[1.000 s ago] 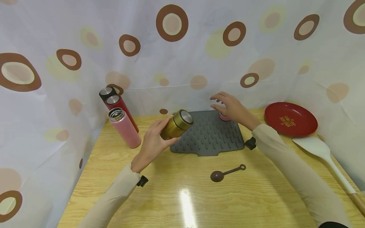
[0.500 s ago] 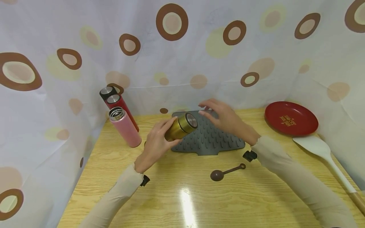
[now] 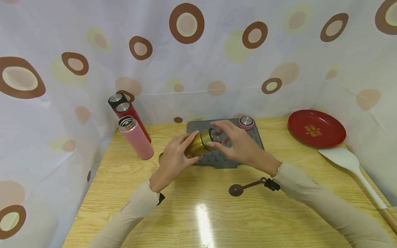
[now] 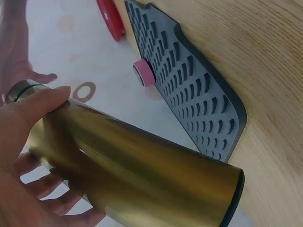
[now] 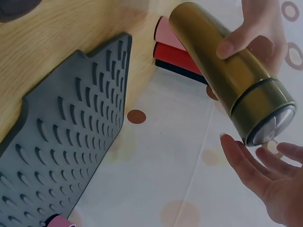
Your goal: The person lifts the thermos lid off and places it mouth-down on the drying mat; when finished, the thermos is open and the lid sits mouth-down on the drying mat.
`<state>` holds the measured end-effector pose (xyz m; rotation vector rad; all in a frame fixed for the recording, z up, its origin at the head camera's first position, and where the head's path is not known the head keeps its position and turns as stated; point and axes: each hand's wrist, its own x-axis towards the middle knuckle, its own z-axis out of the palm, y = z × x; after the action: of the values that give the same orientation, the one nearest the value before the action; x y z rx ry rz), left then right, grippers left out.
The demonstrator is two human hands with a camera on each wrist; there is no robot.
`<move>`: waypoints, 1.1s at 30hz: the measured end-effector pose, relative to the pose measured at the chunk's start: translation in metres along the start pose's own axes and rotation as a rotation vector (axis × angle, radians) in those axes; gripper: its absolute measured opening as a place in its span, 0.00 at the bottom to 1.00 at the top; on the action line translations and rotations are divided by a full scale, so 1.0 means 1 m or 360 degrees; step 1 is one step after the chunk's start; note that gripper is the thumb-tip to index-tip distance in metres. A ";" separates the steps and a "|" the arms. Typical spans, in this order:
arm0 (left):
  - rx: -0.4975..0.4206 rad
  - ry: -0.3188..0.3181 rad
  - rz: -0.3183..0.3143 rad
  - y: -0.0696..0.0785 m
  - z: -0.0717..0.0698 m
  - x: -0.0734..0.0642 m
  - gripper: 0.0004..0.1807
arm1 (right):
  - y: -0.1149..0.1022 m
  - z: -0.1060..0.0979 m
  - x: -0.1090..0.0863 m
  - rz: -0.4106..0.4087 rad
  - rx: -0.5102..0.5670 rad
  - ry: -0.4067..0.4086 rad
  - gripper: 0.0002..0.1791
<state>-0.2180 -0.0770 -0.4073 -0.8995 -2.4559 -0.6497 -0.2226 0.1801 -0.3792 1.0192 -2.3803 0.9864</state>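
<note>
My left hand (image 3: 175,155) grips a gold thermos bottle (image 4: 137,161) round its body and holds it tilted above the table, lid end toward the right. The bottle's gold lid (image 5: 262,106) with a silver top is on it. My right hand (image 3: 240,144) reaches to that lid with spread, bent fingers; in the right wrist view its fingertips (image 5: 228,142) are close to the lid's rim, and firm contact cannot be made out. Beneath lies a dark grey ridged mat (image 3: 214,160), with a pink bottle lid (image 3: 246,123) at its back right.
A lidless pink bottle (image 3: 136,139) stands at left, before a red bottle (image 3: 133,119) and a black-topped bottle (image 3: 115,99). A brown spoon (image 3: 236,190) lies in front. At right are a red plate (image 3: 325,125) and a white spatula (image 3: 344,160). A patterned curtain (image 3: 198,75) hangs behind.
My right hand has moved left and down from above the pink lid to the gold lid, uncovering the pink one. My left hand has brought the bottle slightly right and lower.
</note>
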 end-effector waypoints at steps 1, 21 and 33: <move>0.0014 0.0000 0.0014 0.001 0.001 0.000 0.47 | -0.001 0.001 -0.001 0.0029 -0.0002 -0.0021 0.37; 0.0101 0.0090 0.0127 0.007 -0.003 -0.004 0.49 | 0.001 -0.001 -0.019 -0.0643 -0.0447 -0.0168 0.43; 0.0127 0.0125 0.0184 0.005 -0.002 -0.004 0.51 | -0.004 0.002 -0.007 -0.0809 -0.0587 -0.0029 0.37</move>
<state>-0.2110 -0.0771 -0.4063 -0.9581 -2.3240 -0.5326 -0.2154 0.1800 -0.3826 1.3783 -2.0433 0.3423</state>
